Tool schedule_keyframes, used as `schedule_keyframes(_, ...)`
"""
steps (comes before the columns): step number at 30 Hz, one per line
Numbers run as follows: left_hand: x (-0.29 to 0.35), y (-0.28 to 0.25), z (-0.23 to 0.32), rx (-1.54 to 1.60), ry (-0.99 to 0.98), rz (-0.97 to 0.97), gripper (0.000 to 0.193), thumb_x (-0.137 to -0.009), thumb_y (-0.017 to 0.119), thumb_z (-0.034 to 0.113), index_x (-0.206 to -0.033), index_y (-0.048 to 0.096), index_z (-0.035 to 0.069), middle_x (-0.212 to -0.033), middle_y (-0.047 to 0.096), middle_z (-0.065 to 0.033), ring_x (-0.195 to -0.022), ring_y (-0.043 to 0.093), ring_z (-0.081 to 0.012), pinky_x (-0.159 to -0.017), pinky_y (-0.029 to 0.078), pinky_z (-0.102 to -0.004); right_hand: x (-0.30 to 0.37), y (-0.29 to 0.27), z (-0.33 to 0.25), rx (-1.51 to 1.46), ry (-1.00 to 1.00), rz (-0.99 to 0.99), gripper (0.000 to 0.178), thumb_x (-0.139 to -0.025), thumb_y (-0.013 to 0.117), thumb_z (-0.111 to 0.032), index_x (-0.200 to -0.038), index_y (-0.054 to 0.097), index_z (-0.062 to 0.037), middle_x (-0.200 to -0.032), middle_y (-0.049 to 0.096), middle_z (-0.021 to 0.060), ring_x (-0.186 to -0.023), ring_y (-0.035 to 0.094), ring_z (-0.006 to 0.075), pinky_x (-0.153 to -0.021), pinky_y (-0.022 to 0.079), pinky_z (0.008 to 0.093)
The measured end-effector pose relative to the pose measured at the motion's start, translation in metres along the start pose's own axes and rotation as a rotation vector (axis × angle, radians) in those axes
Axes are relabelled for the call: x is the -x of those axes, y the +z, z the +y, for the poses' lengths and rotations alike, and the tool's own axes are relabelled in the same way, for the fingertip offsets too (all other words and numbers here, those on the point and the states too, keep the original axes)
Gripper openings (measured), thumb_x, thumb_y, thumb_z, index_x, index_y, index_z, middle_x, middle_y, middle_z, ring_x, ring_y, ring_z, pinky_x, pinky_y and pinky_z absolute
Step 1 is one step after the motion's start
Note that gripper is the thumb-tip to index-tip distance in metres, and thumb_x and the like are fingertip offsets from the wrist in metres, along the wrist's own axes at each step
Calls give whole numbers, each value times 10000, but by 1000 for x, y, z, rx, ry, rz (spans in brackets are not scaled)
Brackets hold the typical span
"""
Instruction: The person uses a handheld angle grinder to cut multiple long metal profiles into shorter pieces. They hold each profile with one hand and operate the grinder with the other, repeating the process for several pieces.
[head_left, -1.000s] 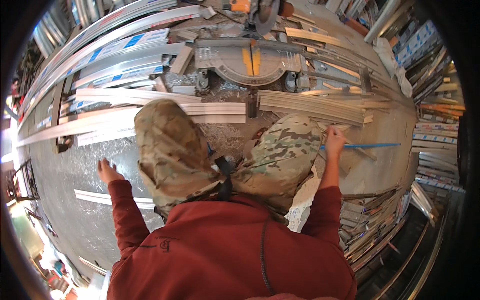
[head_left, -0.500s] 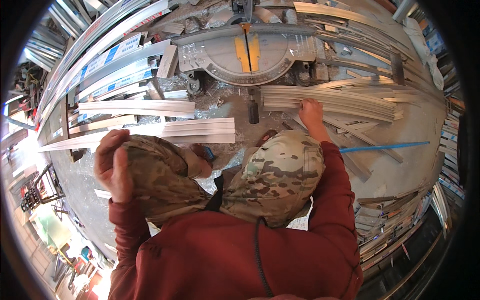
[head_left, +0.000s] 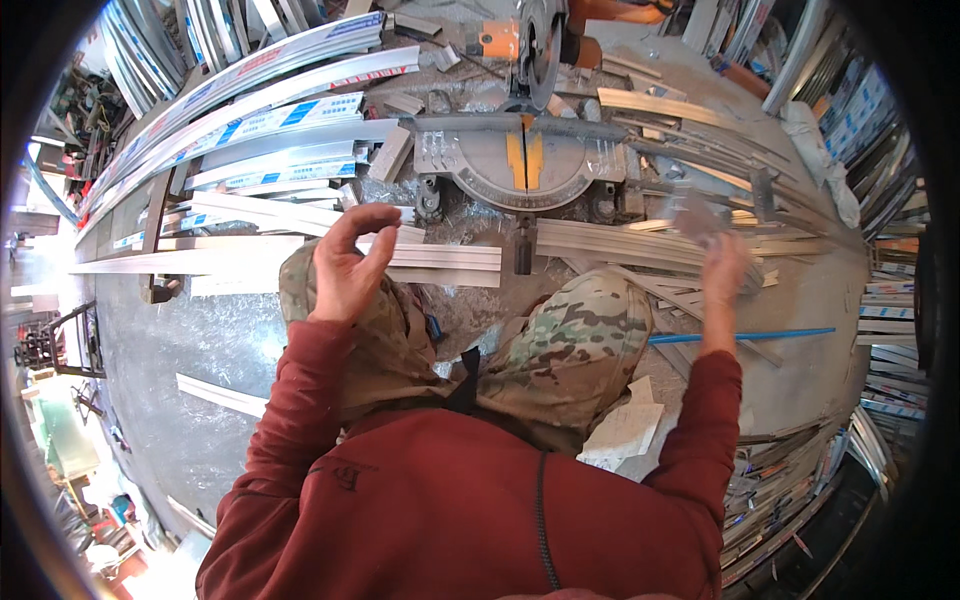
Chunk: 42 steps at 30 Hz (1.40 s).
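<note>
Over my left knee, my left hand (head_left: 350, 268) hovers with its thumb and fingers apart and nothing between them. White profile strips (head_left: 445, 262) lie on the floor just past that knee. Out to the right, my right hand (head_left: 727, 270) grips a small flat greyish piece (head_left: 699, 216), both smeared by motion, so its exact kind is unclear. Under and beside that hand lies a stack of pale profile strips (head_left: 610, 243). Ahead of me stands a mitre saw, its round slotted base (head_left: 480, 165) bearing a yellow insert and its blade (head_left: 541, 60) raised above.
Long wrapped profiles (head_left: 270, 122) fan out at the left, near a dark metal stand (head_left: 157, 225). Offcuts and strips (head_left: 700, 150) litter the right side. A thin blue strip (head_left: 760, 335) lies by my right forearm. More profile stacks (head_left: 895, 330) line the far right.
My right hand has left the strip stack and moved right, now with a small piece in it. My left hand has shifted right and opened. The view has shifted, showing more of the saw.
</note>
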<state>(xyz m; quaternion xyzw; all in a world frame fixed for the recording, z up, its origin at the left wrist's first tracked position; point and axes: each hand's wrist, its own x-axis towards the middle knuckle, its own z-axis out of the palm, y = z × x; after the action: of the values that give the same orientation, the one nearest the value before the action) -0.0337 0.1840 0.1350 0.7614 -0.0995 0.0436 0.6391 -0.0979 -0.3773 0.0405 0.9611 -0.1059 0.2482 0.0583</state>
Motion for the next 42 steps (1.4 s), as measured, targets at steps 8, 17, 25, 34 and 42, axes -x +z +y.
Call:
schedule_keyframes(8,14,12,3,186,110,-131,242,-884,668,39,-1122,640,7,-1006,693,-49,-895,637,-105,-831,515,-271,-18,-266,152,65,386,672,301,-939,562,-198,-1103,624,46,-1346,504,244,-1256,473,365,-1047,398,432)
schedule_keyframes(17,42,90,93,769,63,-708,623,-910,701,271,-1409,403,46,-1341,533,-105,-1214,522,-199,-1000,465,-363,-18,-399,-91,-130,-196,391,178,-818,572,-51,-975,619,17,-1344,508,196,-1237,493,307,-987,435,419)
schedule_keyframes(25,57,137,67,1328,-377,-418,519,-1028,466,424,-1382,404,51,-1239,555,-96,-1089,576,-186,-903,507,-329,3,-266,-283,-632,-325,-344,177,-768,703,-45,-915,616,2,-1318,518,222,-1103,599,375,-926,497,434)
schedule_keyframes(34,29,141,-52,1259,-859,-266,632,-1041,251,520,-1345,462,7,-1199,601,-156,-1087,594,-294,-956,505,-458,-169,-238,-241,-381,-6,-345,412,-907,605,-414,-1023,687,-27,-1002,694,159,-983,641,331,-863,483,402)
schedule_keyframes(42,-22,179,-98,1506,-1177,-472,442,-1045,281,427,-1124,473,37,-1024,596,-118,-921,613,-304,-906,515,-472,-357,-54,-216,-236,-266,-24,665,-935,483,-566,-1263,583,5,-1293,579,203,-1176,549,379,-1000,418,444)
